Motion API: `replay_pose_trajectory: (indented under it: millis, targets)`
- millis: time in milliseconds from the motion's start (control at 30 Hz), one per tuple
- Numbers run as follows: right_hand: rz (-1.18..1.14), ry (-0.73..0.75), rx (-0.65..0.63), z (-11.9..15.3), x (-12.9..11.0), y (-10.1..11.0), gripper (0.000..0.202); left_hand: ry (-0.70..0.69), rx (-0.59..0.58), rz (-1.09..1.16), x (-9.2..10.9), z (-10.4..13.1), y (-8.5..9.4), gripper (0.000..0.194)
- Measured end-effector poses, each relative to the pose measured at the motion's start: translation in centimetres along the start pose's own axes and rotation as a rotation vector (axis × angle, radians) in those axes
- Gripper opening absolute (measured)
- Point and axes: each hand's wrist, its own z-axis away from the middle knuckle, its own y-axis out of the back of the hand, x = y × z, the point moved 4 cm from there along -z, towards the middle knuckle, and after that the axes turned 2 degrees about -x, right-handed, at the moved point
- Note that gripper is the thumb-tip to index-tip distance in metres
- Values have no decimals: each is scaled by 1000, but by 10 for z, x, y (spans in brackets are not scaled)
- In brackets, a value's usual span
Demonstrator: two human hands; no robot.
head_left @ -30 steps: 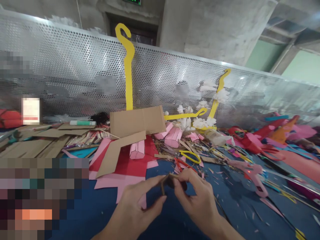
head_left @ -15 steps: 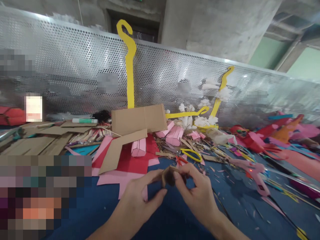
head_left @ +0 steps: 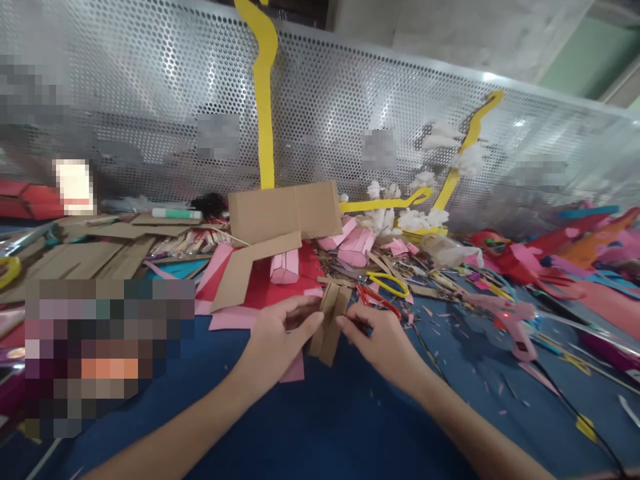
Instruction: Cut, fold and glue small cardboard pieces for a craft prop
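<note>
- The tips of some fingers of the left hand [head_left: 275,337] are hidden behind the folded cardboard strip [head_left: 333,323]; its thumb and fingers close on the left edge.
- The right hand [head_left: 383,333] pinches the other edge between thumb and fingers, the rest curled out of clear sight.
- The strip is in front of the big cardboard panel [head_left: 317,210], nearer the wearer, creased lengthwise.
- A tall yellow hook shape [head_left: 266,100] rises behind the panel, its top cut off by the picture's upper edge.
- Blurred squares cover a large patch left of the panel and nearer the wearer; what lies under them I cannot tell.
- Right of the panel, white fluff [head_left: 423,219] surrounds smaller yellow hook shapes.
- Below the panel, a bent cardboard piece [head_left: 233,273] partly covers a red sheet [head_left: 260,290].
- Right of the panel and nearer the wearer, yellow-handled scissors [head_left: 393,283] lie among scraps, with a pink glue gun [head_left: 515,323] farther right.
- All this is on a blue table [head_left: 350,427].
- Behind the panel stands a shiny perforated metal screen [head_left: 325,120], with grey concrete [head_left: 465,33] beyond.
</note>
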Motion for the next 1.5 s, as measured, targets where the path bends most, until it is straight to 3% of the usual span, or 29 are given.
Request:
replay_pose_trajectory:
  millis: [200, 467, 867, 1067, 1267, 1500]
  targets:
    - [-41, -33, -144, 5, -5, -8, 27, -6, 44, -7, 2, 3, 0, 43]
    - [-82, -47, 5, 0, 8, -4, 27, 88, -146, 27, -2, 2, 0, 37]
    - [-26, -19, -93, 2, -2, -8, 34, 186, -76, 144, -3, 1, 6, 43]
    - [-3, 17, -72, 1, -3, -14, 35, 174, -84, 142, -4, 3, 6, 44]
    - [19, 41, -51, 0, -4, -16, 34, 196, -170, 206, -8, 6, 0, 44]
    - [17, 43, -32, 0, -3, -14, 35, 208, -136, 189, -8, 6, -1, 49]
